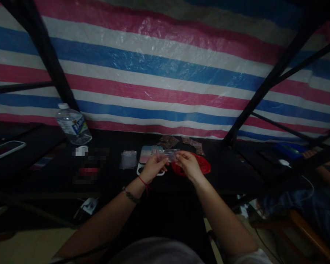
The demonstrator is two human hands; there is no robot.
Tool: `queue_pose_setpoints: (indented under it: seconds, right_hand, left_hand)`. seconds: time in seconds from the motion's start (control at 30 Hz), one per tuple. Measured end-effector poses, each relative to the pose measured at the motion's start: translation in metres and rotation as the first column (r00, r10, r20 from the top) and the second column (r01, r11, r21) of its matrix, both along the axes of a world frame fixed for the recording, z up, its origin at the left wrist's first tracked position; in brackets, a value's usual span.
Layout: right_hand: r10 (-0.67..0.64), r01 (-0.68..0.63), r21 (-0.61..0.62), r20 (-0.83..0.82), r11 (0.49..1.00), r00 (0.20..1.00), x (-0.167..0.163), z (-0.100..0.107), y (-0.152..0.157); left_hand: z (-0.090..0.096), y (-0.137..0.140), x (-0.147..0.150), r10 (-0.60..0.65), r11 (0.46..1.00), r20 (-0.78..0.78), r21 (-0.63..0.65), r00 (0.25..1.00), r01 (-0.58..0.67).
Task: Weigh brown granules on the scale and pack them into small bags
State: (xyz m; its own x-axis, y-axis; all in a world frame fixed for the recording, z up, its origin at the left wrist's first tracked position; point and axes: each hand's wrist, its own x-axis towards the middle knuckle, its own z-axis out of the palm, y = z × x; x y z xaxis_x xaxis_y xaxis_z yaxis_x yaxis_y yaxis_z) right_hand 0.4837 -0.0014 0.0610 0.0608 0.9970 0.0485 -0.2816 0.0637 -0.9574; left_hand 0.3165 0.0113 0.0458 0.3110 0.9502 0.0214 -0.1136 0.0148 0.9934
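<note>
Two bare hands pinch a small, clear, flat plastic bag [171,155] between them, held just above the black tabletop [231,172] near its front edge. The left hand [154,165] grasps one end with thumb and fingers, the right hand [189,164] the other; glare and dimness blur the bag's outline, and I cannot tell whether anything is inside. Behind the left hand lies a pastel blue-and-pink flat rectangular object [146,153], partly covered, with a white rim showing below it. The right hand hides part of a glossy red object [205,165], perhaps a dish or a bag. Left of these sits a stack of clear plastic bags [128,160]; small brown packets [169,140] lie along the rear edge, their contents indistinct. Tabletop stretches from the red object to a slanting black metal post [253,99]. Further left, a clear plastic bottle with a blue-green label [76,126] stands beyond a pixelated patch. Both forearms reach forward and converge, wrists nearly level, fingers curled inward. At far right, another person's arm [326,176] is mostly in shadow.
</note>
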Motion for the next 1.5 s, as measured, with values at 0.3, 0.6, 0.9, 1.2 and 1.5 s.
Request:
queue_pose_setpoints:
  seconds: [0.3,0.6,0.9,1.2,1.5]
  right_hand:
    - [0.019,-0.025,-0.055,-0.098,0.998,0.995,-0.03,-0.013,0.008]
    - [0.01,-0.016,-0.066,-0.095,0.998,0.995,-0.038,-0.012,0.004]
    - [0.136,-0.13,-0.086,0.08,0.988,0.987,-0.058,-0.03,0.003]
    - [0.108,-0.102,-0.099,0.062,0.99,0.992,-0.088,-0.029,0.008]
    - [0.229,-0.215,-0.119,0.119,0.969,0.966,-0.109,-0.033,0.018]
  left_hand:
    - [0.007,0.003,-0.063,0.155,0.988,-0.143,0.051,0.978,-0.149]
    - [0.009,0.004,-0.078,0.121,0.987,-0.243,0.136,0.962,-0.089]
    - [0.023,0.015,-0.092,0.423,0.903,0.245,-0.039,0.872,-0.427]
    - [0.018,0.017,-0.107,0.22,0.975,-0.02,-0.02,0.975,-0.221]
    - [0.008,0.022,-0.115,0.404,0.912,-0.007,0.087,0.915,-0.402]
